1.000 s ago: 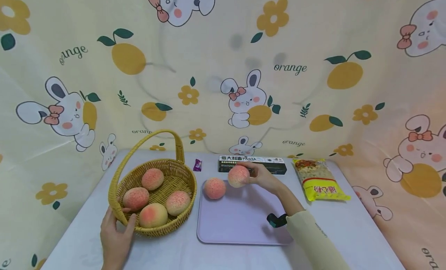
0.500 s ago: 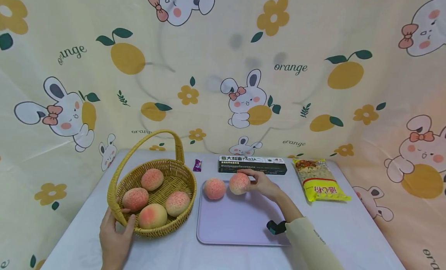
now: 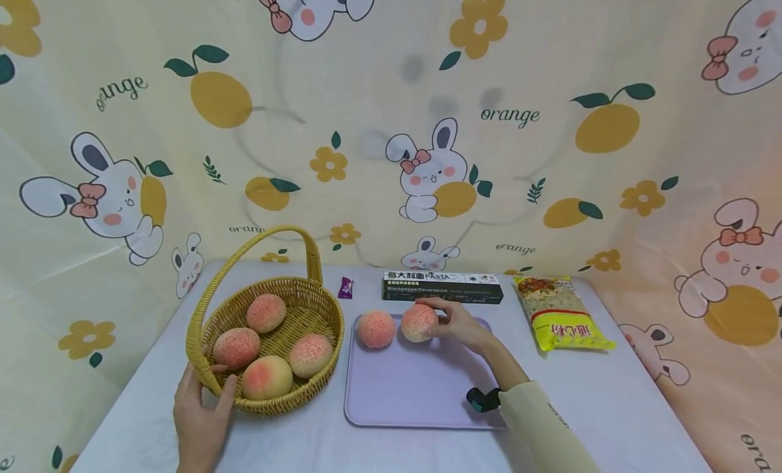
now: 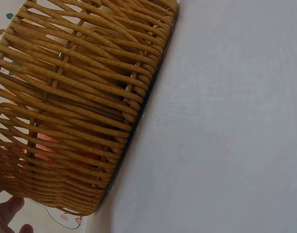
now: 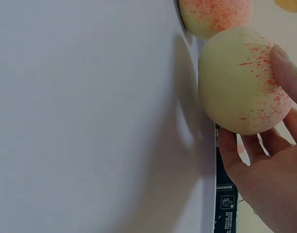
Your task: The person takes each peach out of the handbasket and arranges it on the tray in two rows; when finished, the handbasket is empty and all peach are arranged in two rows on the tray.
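Observation:
My right hand [image 3: 461, 327] holds a pink-speckled peach [image 3: 419, 323] low over the back of the lilac tray [image 3: 421, 385]. In the right wrist view its thumb lies on one side of this pale peach [image 5: 240, 80], with the other fingers curled round the far side. Just left of it, a second peach [image 3: 375, 329] sits at the tray's back left corner. My left hand [image 3: 201, 415] grips the near left side of the yellow wicker basket [image 3: 287, 405], by the foot of its handle. Several peaches, one of them yellow and pink [image 3: 267, 378], lie inside the basket.
Behind the tray stands a black and white pasta box [image 3: 442, 288]. A yellow noodle bag [image 3: 562, 313] lies to the right, and a small purple-wrapped candy [image 3: 345, 288] is between basket and box. A printed cloth hangs behind the white table [image 3: 293, 446].
My right hand has lowered the peach toward the tray, beside the peach at the corner. My left hand stays at the basket.

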{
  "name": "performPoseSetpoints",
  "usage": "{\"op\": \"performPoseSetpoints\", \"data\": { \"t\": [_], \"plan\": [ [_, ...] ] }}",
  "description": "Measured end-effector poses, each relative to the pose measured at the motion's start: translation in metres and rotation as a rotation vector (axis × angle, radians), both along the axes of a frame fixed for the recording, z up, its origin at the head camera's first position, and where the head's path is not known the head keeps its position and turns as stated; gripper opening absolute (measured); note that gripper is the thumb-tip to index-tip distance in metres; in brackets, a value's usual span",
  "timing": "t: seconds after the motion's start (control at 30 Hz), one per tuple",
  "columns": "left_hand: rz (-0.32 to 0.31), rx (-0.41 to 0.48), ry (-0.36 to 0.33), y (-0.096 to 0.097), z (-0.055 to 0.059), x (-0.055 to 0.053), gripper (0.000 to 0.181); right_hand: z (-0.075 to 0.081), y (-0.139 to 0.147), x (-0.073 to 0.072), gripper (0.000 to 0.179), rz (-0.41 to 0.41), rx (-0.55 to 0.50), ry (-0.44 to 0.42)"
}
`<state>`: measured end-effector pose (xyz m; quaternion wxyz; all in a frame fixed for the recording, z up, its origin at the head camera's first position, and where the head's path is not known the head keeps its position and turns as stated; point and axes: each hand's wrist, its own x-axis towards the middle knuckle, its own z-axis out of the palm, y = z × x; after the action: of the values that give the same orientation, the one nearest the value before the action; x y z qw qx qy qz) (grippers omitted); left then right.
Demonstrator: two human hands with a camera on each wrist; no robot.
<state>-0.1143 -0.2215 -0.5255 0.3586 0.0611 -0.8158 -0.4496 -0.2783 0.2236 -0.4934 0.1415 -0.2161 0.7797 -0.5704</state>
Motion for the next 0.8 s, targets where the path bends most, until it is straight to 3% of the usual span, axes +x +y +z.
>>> {"op": "performPoseSetpoints", "data": {
  "t": [0.5,0.8],
  "plan": [
    [0.009,0.014,-0.035,0.001,0.0003,-0.0009,0.025,-0.0032,0.0011,0.0025,0.07,0.002,0.015,0.012],
    [-0.002,0.015,-0.003,-0.001,-0.0014,-0.0031,0.028,-0.0052,-0.0003,0.0037,0.07,0.001,0.017,-0.016]
  ]
}}
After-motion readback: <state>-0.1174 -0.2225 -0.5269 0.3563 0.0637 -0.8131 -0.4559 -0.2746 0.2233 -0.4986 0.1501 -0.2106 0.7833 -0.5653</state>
